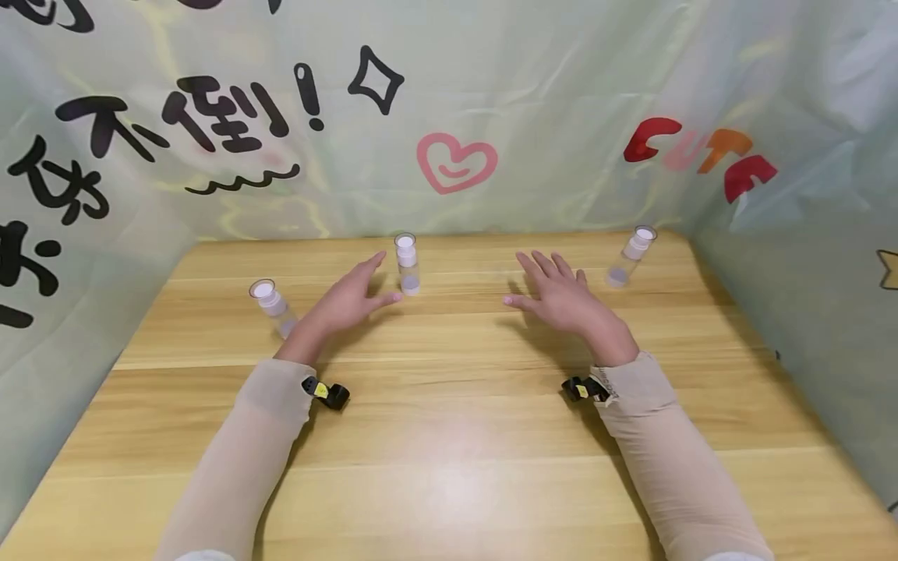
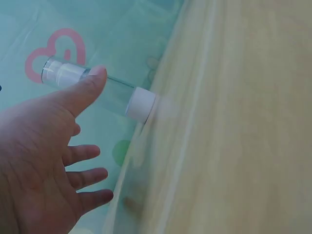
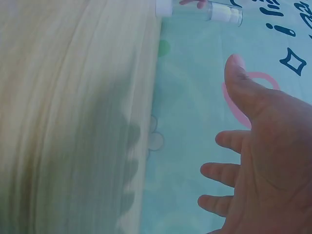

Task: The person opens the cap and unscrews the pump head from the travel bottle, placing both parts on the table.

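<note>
Three small clear bottles with white tops stand on the wooden table. The middle bottle [image 1: 408, 265] is nearest to my left hand [image 1: 347, 300], whose thumb and fingers are spread beside it. In the left wrist view the thumb overlaps this bottle [image 2: 117, 92], and the palm holds nothing. Another bottle [image 1: 273, 305] stands behind my left wrist at the left, its base partly hidden. My right hand [image 1: 564, 296] hovers over the table with fingers apart and nothing in it. The third bottle [image 1: 631, 255] stands to its right, near the back corner.
The wooden table [image 1: 449, 436] reaches back to a pale printed cloth [image 1: 561, 140] that hangs along its back and both sides. Small black cameras, left [image 1: 330, 393] and right [image 1: 584, 389], are strapped at the cuffs of both sleeves.
</note>
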A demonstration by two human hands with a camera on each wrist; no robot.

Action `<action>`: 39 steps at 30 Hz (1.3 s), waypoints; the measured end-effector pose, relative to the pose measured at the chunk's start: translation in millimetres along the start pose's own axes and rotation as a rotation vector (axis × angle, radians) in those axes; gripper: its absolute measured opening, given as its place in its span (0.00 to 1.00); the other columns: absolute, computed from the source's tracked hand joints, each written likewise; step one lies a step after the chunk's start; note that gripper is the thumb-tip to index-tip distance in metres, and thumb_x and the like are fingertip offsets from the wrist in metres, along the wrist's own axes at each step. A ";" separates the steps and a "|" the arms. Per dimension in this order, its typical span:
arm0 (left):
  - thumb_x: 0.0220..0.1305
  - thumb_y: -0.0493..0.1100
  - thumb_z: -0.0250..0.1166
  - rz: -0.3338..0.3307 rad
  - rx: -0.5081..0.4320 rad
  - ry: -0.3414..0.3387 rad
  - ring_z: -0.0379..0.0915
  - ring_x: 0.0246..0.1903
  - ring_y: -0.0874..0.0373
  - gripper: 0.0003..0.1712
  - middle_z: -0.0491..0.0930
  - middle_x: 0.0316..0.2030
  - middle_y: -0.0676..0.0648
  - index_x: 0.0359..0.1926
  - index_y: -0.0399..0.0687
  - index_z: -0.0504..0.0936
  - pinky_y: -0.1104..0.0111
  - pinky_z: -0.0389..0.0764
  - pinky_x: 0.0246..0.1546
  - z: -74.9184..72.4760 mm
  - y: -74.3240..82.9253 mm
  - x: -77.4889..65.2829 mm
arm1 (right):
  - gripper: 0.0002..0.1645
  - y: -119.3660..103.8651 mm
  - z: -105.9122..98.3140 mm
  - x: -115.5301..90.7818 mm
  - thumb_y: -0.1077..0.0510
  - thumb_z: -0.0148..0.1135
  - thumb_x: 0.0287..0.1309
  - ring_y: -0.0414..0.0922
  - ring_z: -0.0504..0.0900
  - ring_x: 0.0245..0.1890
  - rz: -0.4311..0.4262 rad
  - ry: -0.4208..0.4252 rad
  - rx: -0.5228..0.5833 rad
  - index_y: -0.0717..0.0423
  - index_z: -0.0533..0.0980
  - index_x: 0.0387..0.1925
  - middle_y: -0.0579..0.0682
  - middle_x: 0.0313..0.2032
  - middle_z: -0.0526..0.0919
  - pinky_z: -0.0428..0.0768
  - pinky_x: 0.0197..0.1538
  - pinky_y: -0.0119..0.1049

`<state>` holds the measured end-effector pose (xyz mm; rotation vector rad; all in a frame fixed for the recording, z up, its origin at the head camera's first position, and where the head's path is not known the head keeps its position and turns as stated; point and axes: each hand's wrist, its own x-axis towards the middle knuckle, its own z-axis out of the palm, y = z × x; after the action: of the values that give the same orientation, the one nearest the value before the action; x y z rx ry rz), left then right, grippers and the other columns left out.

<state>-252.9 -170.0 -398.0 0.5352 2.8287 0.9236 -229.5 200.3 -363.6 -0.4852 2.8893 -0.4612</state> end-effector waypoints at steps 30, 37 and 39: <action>0.67 0.53 0.64 0.046 -0.446 0.035 0.65 0.64 0.42 0.40 0.69 0.64 0.39 0.72 0.44 0.60 0.54 0.72 0.61 29.0 4.9 33.8 | 0.50 -28.2 13.6 16.8 0.30 0.51 0.64 0.57 0.56 0.71 -0.146 0.162 0.196 0.49 0.49 0.77 0.57 0.72 0.59 0.57 0.71 0.55; 0.69 0.51 0.62 0.034 -0.453 0.076 0.67 0.62 0.43 0.30 0.73 0.60 0.40 0.66 0.43 0.68 0.53 0.73 0.60 30.4 6.7 33.7 | 0.48 -47.0 13.4 32.4 0.31 0.53 0.65 0.52 0.58 0.71 -0.172 0.206 0.256 0.51 0.52 0.76 0.52 0.71 0.61 0.59 0.71 0.51; 0.70 0.50 0.61 0.036 -0.449 0.087 0.68 0.62 0.43 0.27 0.74 0.59 0.40 0.64 0.43 0.70 0.53 0.72 0.61 30.0 7.2 34.2 | 0.49 -51.2 12.9 35.9 0.30 0.53 0.64 0.51 0.59 0.70 -0.178 0.209 0.277 0.51 0.52 0.76 0.52 0.71 0.62 0.60 0.70 0.51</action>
<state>-276.0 -135.6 -418.1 0.4946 2.5594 1.5635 -245.3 138.5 -363.1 -0.6864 2.9186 -0.9779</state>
